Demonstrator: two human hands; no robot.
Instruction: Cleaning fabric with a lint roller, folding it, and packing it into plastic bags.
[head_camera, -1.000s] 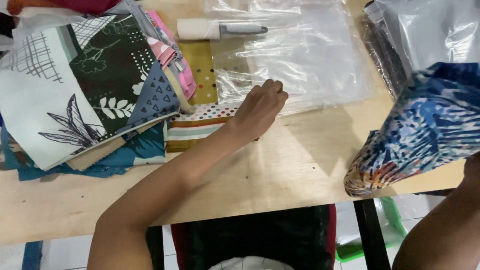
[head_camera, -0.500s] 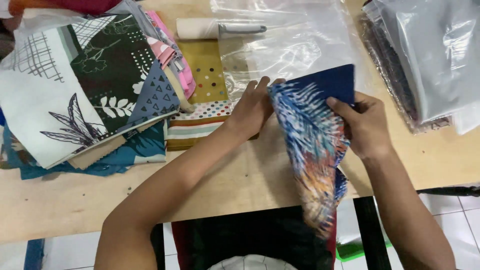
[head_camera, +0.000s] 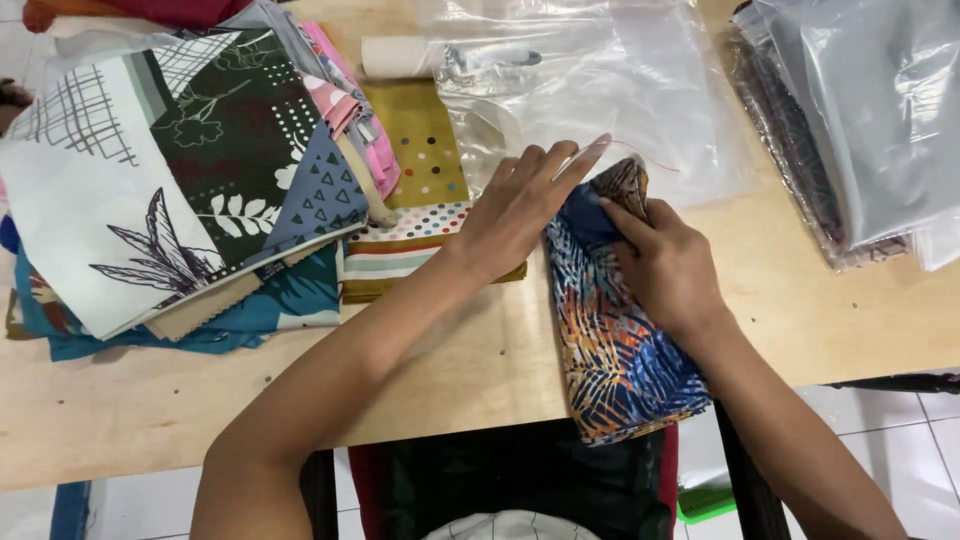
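Note:
A folded blue cloth (head_camera: 615, 350) with an orange and white leaf print lies on the wooden table (head_camera: 120, 410), its near end hanging over the front edge. My right hand (head_camera: 665, 265) grips its far end with closed fingers. My left hand (head_camera: 520, 205) rests flat beside it, fingers stretched out toward a clear plastic bag (head_camera: 600, 90) whose edge lies just beyond the cloth. A thin red thread runs from the cloth's far tip.
A stack of folded patterned cloths (head_camera: 190, 180) fills the table's left side, with a mustard dotted cloth (head_camera: 420, 190) next to it. A white roll (head_camera: 395, 55) lies at the back. Packed plastic bags (head_camera: 860, 130) are piled at the right.
My right hand brought the blue cloth in from the right and laid it down on the table. My left hand has opened flat beside the cloth's far end.

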